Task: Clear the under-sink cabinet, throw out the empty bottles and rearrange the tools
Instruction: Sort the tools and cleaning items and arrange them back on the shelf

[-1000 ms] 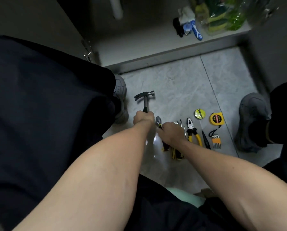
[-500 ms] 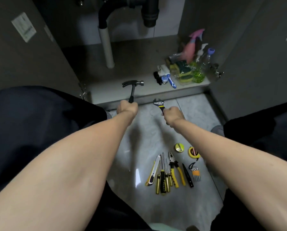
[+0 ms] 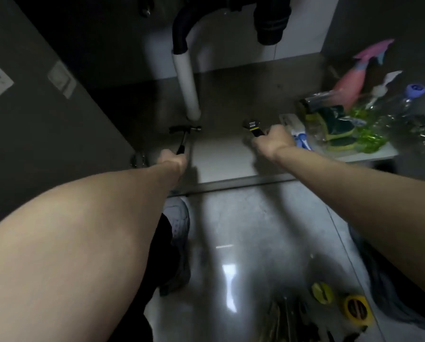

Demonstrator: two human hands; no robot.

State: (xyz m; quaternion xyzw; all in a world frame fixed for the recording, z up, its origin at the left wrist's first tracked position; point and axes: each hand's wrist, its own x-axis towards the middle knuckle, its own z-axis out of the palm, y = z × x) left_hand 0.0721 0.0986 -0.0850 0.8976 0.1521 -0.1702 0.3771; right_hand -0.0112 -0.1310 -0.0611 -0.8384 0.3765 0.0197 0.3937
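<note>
Far left, a cabinet door with a pale sticker is seen swung open. The hammer is gripped low on its handle by the left hand, fingers wrapped round it; the head is held out over the cabinet floor, just in front of the white drain pipe. Head-heavy and rigid, so it is judged best set down head first and kept clear of the pipe; the handle end gives a secure hold. Centre-right, the adjustable wrench is clenched by the right hand, jaw end pointing far into the cabinet. Stiff steel, moderately heavy, smooth at the jaw, so the coated handle is judged the better place to hold. Just right of that hand, a pile is seen at the cabinet's right edge: scrub sponges, a green clear bottle, a pink spray bottle. The bottles look light and easily tipped; contents cannot be told. Near right, on the floor tile, a tape roll, a tape measure and a blurred row of hand tools are laid out, not yet returned.
</note>
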